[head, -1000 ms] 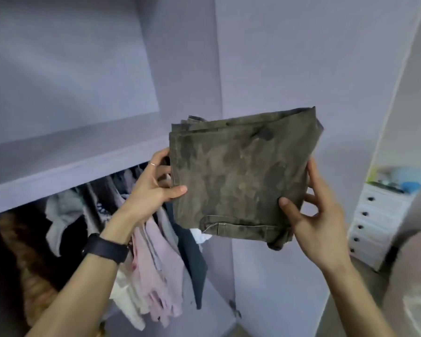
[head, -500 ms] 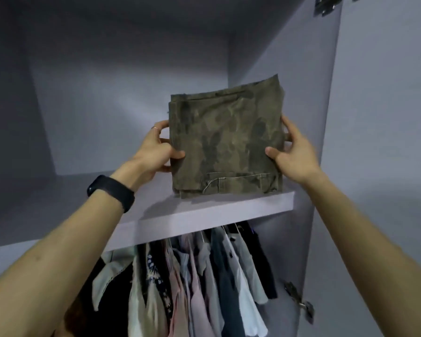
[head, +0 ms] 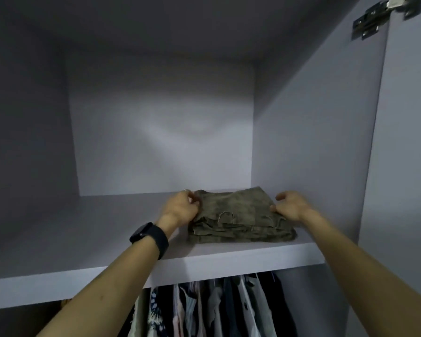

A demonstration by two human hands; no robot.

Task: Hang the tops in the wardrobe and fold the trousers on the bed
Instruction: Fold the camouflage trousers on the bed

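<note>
Folded olive camouflage cloth trousers [head: 238, 215] flat on pale wardrobe shelf [head: 107, 239].
Left hand [head: 182, 207] pinching the left edge, right hand [head: 289, 206] relaxed, thumb touching; likely soft, light, better held under both sides.

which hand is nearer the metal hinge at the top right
Right. The right hand sits at the right edge of the trousers, below the hinge; the left hand is at their left edge, farther off.

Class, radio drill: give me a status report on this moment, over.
Copy: folded trousers flat on shelf. At sides: left grip curled against edge, hold unclear; right grip loose, thumb touching. Nothing blocking.
</note>
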